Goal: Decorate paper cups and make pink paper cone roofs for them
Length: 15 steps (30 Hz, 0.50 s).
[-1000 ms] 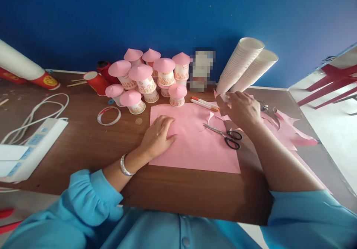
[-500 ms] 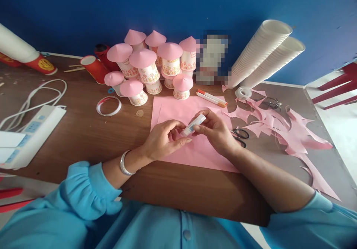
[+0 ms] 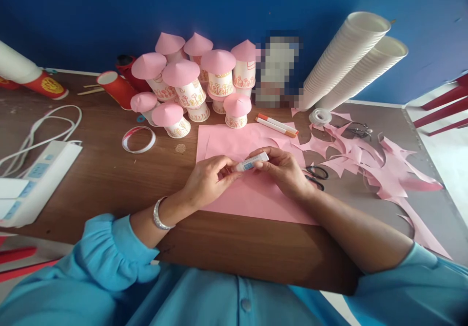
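Note:
Above the pink paper (image 3: 248, 199), a small white glue tube (image 3: 251, 163) with a blue label is held between both hands. My left hand (image 3: 208, 180), with a silver bracelet at the wrist, is closed around the tube's left end, which its fingers partly hide. My right hand (image 3: 287, 172) pinches the flat right end between thumb and fingers. Just right of that hand lie scissors (image 3: 317, 172) with black handles, their blades hidden. Two markers (image 3: 277, 125) rest on the paper's far edge.
Several paper-cup houses (image 3: 185, 85) with pink cone roofs stand at the back. Stacked white paper cups (image 3: 343, 63) lean against the blue wall. Clear tape (image 3: 321, 116) and pink scraps (image 3: 387, 170) lie right. A white ring (image 3: 139, 140) and power strip (image 3: 47, 180) are left.
The glue tube has turned to lie more level, its label now facing up. My left fingers have closed on its left end. The view has shifted slightly.

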Motion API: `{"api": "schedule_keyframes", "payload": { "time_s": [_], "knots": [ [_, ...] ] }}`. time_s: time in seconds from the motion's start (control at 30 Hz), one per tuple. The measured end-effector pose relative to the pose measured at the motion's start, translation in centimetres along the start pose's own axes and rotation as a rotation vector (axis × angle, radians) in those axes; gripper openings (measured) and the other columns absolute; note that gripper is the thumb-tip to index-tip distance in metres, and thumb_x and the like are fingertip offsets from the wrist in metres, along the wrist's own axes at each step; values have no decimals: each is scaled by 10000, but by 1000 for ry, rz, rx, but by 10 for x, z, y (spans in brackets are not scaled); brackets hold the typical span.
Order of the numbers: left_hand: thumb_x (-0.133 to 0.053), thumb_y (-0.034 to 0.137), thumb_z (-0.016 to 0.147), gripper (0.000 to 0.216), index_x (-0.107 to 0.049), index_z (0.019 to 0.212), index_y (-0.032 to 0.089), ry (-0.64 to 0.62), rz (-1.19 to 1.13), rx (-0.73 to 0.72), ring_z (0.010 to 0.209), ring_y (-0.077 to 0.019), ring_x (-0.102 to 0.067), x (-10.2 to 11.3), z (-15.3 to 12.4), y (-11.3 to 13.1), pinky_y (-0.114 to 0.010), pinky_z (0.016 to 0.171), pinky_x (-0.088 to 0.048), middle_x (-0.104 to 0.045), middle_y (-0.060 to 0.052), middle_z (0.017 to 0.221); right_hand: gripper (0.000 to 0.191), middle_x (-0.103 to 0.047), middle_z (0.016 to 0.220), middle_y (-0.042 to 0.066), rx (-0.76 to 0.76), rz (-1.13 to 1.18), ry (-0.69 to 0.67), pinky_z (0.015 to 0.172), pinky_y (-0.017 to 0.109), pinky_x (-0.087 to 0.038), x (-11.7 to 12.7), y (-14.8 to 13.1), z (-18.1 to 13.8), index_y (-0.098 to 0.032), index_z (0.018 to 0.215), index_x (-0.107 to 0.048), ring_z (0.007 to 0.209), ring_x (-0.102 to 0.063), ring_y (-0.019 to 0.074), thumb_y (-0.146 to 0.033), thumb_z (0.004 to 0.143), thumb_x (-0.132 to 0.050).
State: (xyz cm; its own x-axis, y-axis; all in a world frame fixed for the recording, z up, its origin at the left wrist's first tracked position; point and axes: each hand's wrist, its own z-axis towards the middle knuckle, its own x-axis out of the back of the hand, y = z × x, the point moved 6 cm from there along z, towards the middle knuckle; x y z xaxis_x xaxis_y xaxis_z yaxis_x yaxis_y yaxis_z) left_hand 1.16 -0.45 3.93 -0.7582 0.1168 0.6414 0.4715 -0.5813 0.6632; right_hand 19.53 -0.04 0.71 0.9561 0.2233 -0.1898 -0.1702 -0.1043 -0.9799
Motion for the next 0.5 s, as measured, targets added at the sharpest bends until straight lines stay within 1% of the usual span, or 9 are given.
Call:
{"api": "schedule_keyframes", "payload": {
  "time_s": [0.1,0.3,0.37,0.5],
  "knots": [
    [-761,291,924,121,-705,914,184,-1,-41,10,631,-97,-688,0,1,0,-181,609,-541,-787,2,813,313,-761,865,32,23,-11,-12,699,276,-562,1,-2,-1,-193,969,-794,723,-655,136,-458,820,-865],
    [-775,329,909,159,-710,904,183,-70,-187,100,649,-118,-730,-3,1,-7,-185,591,-562,-799,0,806,310,-765,820,30,27,-2,-18,684,285,-565,0,-4,-1,-188,943,-801,697,-659,140,-455,805,-880],
    [-773,317,912,152,-709,908,179,-54,-156,71,647,-113,-724,-1,1,-5,-183,594,-560,-803,-5,824,303,-761,795,23,32,24,-8,695,284,-569,-1,-3,-2,-191,946,-799,705,-672,141,-443,803,-885],
    [-755,294,932,134,-697,931,174,31,13,-87,628,-94,-692,7,2,5,-181,603,-546,-796,-11,839,321,-775,818,26,36,62,27,714,294,-590,-1,-3,-4,-197,954,-795,719,-696,145,-440,777,-908]
  ]
}}
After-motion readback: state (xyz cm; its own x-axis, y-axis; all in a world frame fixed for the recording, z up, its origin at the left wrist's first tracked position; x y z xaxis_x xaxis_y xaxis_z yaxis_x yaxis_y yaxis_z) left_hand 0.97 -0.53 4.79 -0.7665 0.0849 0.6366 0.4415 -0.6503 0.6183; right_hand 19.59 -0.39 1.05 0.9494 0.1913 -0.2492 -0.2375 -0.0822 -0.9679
